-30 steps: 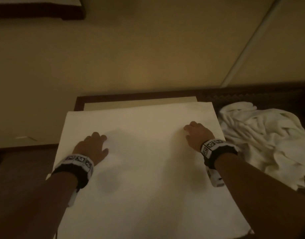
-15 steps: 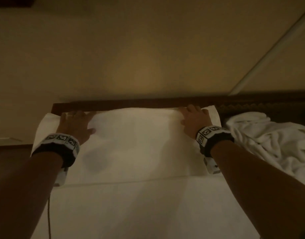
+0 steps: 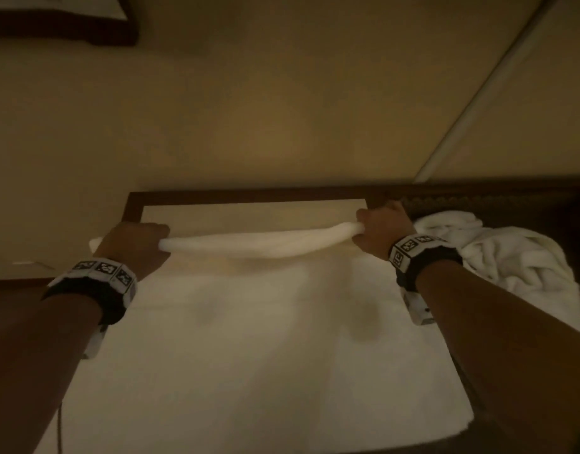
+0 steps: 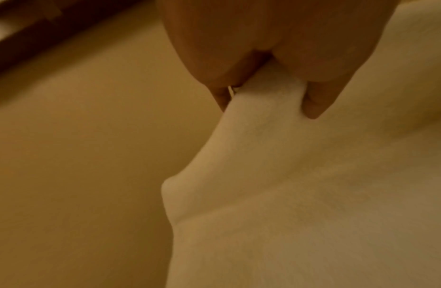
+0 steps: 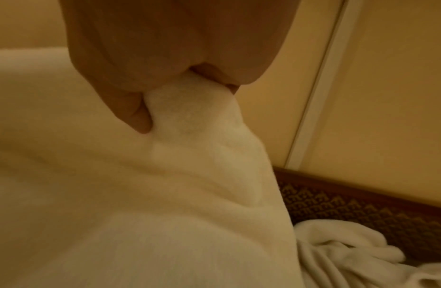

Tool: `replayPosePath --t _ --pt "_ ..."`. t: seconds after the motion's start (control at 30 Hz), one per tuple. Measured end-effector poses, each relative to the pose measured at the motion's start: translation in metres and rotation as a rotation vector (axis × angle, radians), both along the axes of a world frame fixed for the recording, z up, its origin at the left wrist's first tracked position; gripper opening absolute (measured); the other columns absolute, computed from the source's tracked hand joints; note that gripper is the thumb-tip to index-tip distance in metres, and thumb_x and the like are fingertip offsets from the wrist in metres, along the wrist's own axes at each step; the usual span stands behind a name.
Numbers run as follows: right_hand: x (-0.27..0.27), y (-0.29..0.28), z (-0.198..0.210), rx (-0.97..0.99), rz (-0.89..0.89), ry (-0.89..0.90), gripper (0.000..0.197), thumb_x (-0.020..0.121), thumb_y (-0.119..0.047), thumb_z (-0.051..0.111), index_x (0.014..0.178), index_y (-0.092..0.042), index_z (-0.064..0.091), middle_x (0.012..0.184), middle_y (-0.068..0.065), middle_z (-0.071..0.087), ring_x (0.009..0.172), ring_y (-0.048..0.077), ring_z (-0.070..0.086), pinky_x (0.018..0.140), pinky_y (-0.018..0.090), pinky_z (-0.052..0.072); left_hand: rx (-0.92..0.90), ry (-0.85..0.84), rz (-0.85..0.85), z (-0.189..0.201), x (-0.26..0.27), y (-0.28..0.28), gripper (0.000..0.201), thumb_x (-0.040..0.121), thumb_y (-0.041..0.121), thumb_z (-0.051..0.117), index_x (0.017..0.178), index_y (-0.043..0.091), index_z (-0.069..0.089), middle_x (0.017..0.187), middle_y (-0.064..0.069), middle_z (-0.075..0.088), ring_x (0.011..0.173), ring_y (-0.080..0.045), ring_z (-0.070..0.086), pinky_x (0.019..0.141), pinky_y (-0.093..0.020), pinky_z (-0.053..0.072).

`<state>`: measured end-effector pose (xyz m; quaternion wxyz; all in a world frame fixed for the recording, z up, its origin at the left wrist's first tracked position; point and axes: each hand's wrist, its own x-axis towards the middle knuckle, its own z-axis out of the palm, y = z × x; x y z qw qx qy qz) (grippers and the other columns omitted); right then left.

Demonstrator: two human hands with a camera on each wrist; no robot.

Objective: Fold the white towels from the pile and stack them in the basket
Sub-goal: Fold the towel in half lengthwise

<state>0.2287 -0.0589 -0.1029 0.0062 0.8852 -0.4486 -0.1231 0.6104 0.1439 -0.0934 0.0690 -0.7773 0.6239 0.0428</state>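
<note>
Two hands, left hand (image 3: pixel 131 245) and right hand (image 3: pixel 382 229), grip the towel (image 3: pixel 259 339); we should draw its far edge evenly toward six o'clock.

Hands: two, left hand (image 3: pixel 134 245) and right hand (image 3: pixel 382 229). Wristbands: two, one per wrist (image 3: pixel 100 283). Spread towels: one (image 3: pixel 265 339). Piles: one (image 3: pixel 511 257); its towel count cannot be determined, the cloth being bunched. Desks: one (image 3: pixel 249 194).
</note>
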Motion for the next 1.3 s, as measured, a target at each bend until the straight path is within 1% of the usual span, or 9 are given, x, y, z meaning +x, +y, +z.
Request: replayPosePath --t 0.17,0.33,0.43,0.5,0.57,0.73,0.87,1.1,1.3 --pt "-0.026 0.077 0.036 -0.141 -0.045 -0.085 0.023 0.086 -0.04 0.055 0.098 -0.022 0.053 0.088 -0.002 0.065 0.08 0.024 0.06 0.095 0.042 0.028 -0.154 -0.037 -0.137 0.032 -0.016 0.067 0.035 0.06 0.011 0.086 0.064 0.016 0.051 0.048 -0.008 0.052 0.038 -0.031 0.052 0.049 -0.032 0.038" --pt "-0.071 0.165 0.038 -0.248 -0.066 -0.171 0.029 0.076 -0.04 0.066 0.095 -0.019 0.061 0.091 0.002 0.066 0.085 0.028 0.061 0.092 0.047 0.031 -0.202 -0.097 -0.224 0.043 -0.047 0.154 0.036 0.047 0.016 0.091 0.064 0.013 0.059 0.05 -0.009 0.056 0.04 -0.031 0.055 0.049 -0.036 0.045" --pt "-0.096 0.22 0.014 -0.172 -0.093 0.021 0.037 0.078 -0.046 0.058 0.107 -0.022 0.059 0.106 0.002 0.062 0.099 0.027 0.057 0.094 0.048 0.034 -0.051 -0.102 -0.198 0.014 -0.069 0.202 0.037 0.061 0.035 0.086 0.088 0.016 0.07 0.078 -0.007 0.069 0.068 -0.03 0.066 0.071 -0.045 0.055" --pt "-0.108 0.251 -0.008 -0.058 -0.129 0.169 0.04 0.081 -0.045 0.053 0.116 -0.025 0.053 0.12 0.002 0.053 0.113 0.026 0.047 0.098 0.05 0.028 0.177 -0.185 -0.156 -0.011 -0.088 0.228 0.043 0.085 0.051 0.06 0.119 0.025 0.059 0.114 0.0 0.063 0.103 -0.022 0.06 0.095 -0.04 0.042" --pt "-0.11 0.274 -0.024 0.009 -0.138 0.211 0.043 0.082 -0.039 0.055 0.122 -0.026 0.05 0.127 0.002 0.046 0.12 0.026 0.039 0.104 0.051 0.023 0.24 -0.183 -0.14 -0.034 -0.103 0.246 0.044 0.091 0.051 0.046 0.13 0.03 0.047 0.129 0.002 0.051 0.118 -0.021 0.05 0.1 -0.038 0.033" --pt "-0.091 0.296 -0.042 0.049 -0.023 0.067 0.052 0.087 -0.017 0.051 0.137 -0.023 0.041 0.145 0.007 0.038 0.127 0.03 0.042 0.106 0.045 0.034 0.121 -0.049 -0.13 -0.062 -0.115 0.253 0.058 0.078 0.026 0.072 0.134 0.023 0.058 0.134 -0.011 0.057 0.113 -0.033 0.058 0.092 -0.049 0.049" --pt "-0.103 0.303 -0.044 0.158 -0.177 -0.207 0.055 0.091 -0.006 0.048 0.145 -0.018 0.044 0.151 0.007 0.041 0.137 0.028 0.039 0.112 0.039 0.033 -0.001 0.152 -0.116 -0.065 -0.105 0.265 0.061 0.079 0.012 0.075 0.137 0.021 0.057 0.137 -0.012 0.058 0.116 -0.036 0.059 0.094 -0.049 0.053" --pt "-0.124 0.333 -0.06 0.117 -0.062 -0.08 0.065 0.091 -0.02 0.048 0.152 -0.019 0.026 0.162 0.008 0.016 0.147 0.031 0.021 0.114 0.047 0.028 0.103 -0.044 -0.228 -0.068 -0.111 0.289 0.07 0.06 0.027 0.088 0.125 0.016 0.066 0.128 -0.015 0.064 0.086 -0.039 0.067 0.066 -0.048 0.055" --pt "-0.066 0.35 -0.063 0.209 0.026 -0.001 0.071 0.095 -0.02 0.043 0.154 -0.029 0.004 0.163 0.009 -0.005 0.148 0.038 0.002 0.117 0.053 0.019 0.138 -0.159 -0.007 -0.063 -0.101 0.292 0.075 0.084 0.066 0.039 0.145 0.022 0.044 0.141 -0.016 0.051 0.096 -0.042 0.061 0.096 -0.058 0.033"
